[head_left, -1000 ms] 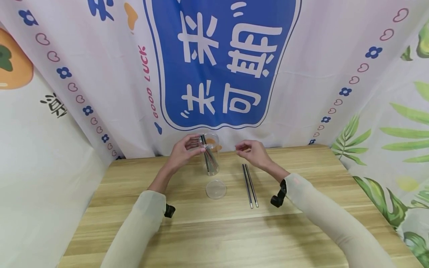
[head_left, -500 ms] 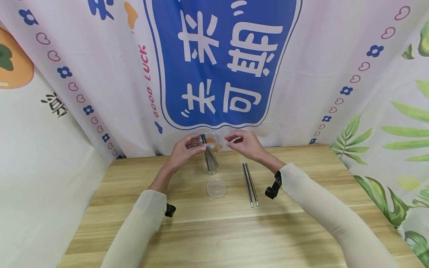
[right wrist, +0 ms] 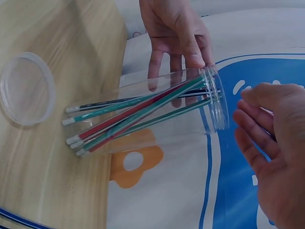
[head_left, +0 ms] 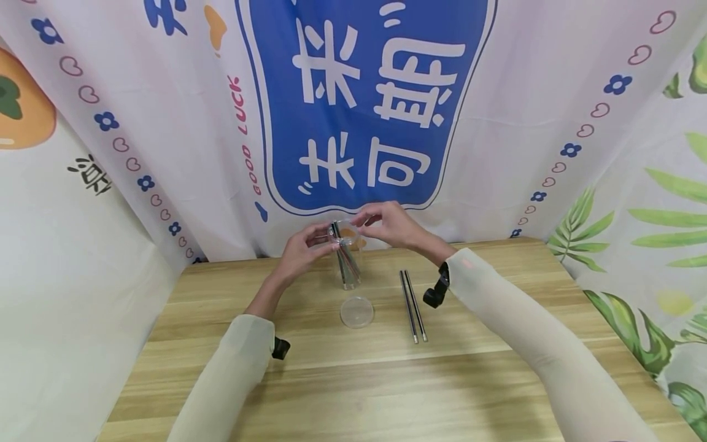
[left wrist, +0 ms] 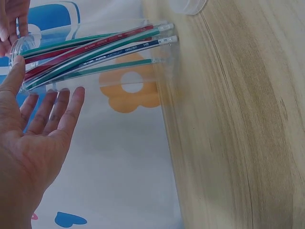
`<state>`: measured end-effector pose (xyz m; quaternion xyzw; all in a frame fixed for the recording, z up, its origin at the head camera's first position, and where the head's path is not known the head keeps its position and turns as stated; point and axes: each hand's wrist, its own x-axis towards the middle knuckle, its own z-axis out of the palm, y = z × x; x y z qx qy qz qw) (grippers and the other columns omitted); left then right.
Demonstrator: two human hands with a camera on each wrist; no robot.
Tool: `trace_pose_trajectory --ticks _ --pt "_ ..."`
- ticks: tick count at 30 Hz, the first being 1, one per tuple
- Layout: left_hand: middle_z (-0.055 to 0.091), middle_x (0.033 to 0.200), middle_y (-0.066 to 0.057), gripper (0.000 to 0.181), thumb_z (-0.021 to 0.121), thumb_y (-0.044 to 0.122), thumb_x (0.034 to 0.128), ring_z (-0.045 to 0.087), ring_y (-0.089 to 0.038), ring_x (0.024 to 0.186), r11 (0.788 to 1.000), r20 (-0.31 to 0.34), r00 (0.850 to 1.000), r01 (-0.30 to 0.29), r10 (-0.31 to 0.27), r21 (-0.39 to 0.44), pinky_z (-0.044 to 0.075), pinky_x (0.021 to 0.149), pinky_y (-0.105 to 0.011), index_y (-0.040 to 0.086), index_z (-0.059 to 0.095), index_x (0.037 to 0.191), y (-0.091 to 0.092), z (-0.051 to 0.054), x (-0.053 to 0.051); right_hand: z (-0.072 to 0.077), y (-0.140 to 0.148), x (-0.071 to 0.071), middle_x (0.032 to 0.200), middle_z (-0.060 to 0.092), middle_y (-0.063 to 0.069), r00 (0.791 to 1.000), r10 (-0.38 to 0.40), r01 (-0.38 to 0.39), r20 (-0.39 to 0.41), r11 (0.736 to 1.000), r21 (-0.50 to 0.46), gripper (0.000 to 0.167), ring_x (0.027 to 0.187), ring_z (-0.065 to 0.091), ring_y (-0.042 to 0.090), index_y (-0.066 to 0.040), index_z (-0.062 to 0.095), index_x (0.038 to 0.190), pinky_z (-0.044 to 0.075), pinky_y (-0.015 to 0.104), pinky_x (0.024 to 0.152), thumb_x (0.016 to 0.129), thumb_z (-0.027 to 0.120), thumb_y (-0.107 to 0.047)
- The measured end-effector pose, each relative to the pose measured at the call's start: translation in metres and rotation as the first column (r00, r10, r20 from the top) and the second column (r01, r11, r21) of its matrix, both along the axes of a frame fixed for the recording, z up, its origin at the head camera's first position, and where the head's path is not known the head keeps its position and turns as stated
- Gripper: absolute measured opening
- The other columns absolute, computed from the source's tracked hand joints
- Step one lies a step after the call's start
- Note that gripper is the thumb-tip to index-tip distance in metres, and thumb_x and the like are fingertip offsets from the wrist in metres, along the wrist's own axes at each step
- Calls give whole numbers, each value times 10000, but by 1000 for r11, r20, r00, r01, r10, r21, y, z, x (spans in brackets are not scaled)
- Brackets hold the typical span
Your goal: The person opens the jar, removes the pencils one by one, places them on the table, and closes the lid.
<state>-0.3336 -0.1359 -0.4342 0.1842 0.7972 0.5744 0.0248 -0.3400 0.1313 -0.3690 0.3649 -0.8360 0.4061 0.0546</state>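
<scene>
Left hand: mine [head_left: 301,250], curled about the upper part of the clear jar [right wrist: 188,129], thumb on one side, fingers on the other.
Right hand: mine [head_left: 391,224], across the jar's mouth from that grip, fingers loosely bent with small gaps, seemingly empty; contact with the rim [right wrist: 219,102], can't tell.
Jar: upright on the table [head_left: 353,387], held at the left, body running down below my grip.
Pencils inside: red, green and dark [right wrist: 138,114], white ends down, upper ends slanting toward my left thumb.
Lid: round, clear [head_left: 356,312], flat, nearer me than the grip.
Loose pencils: two dark ones [head_left: 408,307] side by side, right of the grip.
</scene>
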Motion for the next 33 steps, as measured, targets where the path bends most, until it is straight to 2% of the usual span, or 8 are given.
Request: trace_pose_trajectory --ticks 4,9,14,18,26,33 --pt "656 1421 -150 623 824 243 956 631 -331 1323 1000 -8 1000 -1 0 -6 567 1071 -469 75 571 1499 0 -1 0 6 -5 -5 1134 782 123 999 51 -51 0 997 63 177 1039 740 250 -11 787 1152 604 514 982 986 742 -52" --pt "662 1412 -130 612 823 254 957 633 -316 1319 1000 -18 1000 -2 1 -13 554 1091 -464 87 579 1492 1 -1 0 11 -10 -14 1125 787 99 996 92 -92 10 985 144 157 1017 747 216 -47 801 1133 616 461 967 987 745 -51" --pt "655 1425 -132 626 820 258 960 626 -320 1329 1000 -15 1000 3 -3 -19 549 1097 -469 92 566 1507 1 0 1 16 -16 -21 1102 789 122 990 141 -143 25 969 204 165 1002 745 201 -39 809 1123 614 415 979 969 751 -18" --pt "656 1421 -118 616 820 264 960 628 -311 1326 1000 -12 1000 -2 2 -23 558 1086 -460 100 573 1499 1 -1 0 20 -22 -24 1072 791 83 983 180 -185 41 951 246 161 986 745 179 -25 810 1106 613 327 963 958 753 5" --pt "659 1416 -128 618 825 261 956 635 -315 1321 1000 -18 1000 -3 3 -21 581 1053 -443 86 577 1493 0 -3 -2 27 -31 -26 1034 804 55 975 194 -219 109 927 304 123 955 751 160 -46 823 1063 624 269 889 956 773 -12" --pt "654 1425 -129 629 821 282 958 634 -316 1322 1000 -25 1000 4 -4 -24 571 1067 -463 88 569 1501 -1 -3 -2 27 -33 -33 987 804 66 966 210 -245 148 925 289 95 915 760 156 -28 827 1026 630 263 866 941 791 -6"
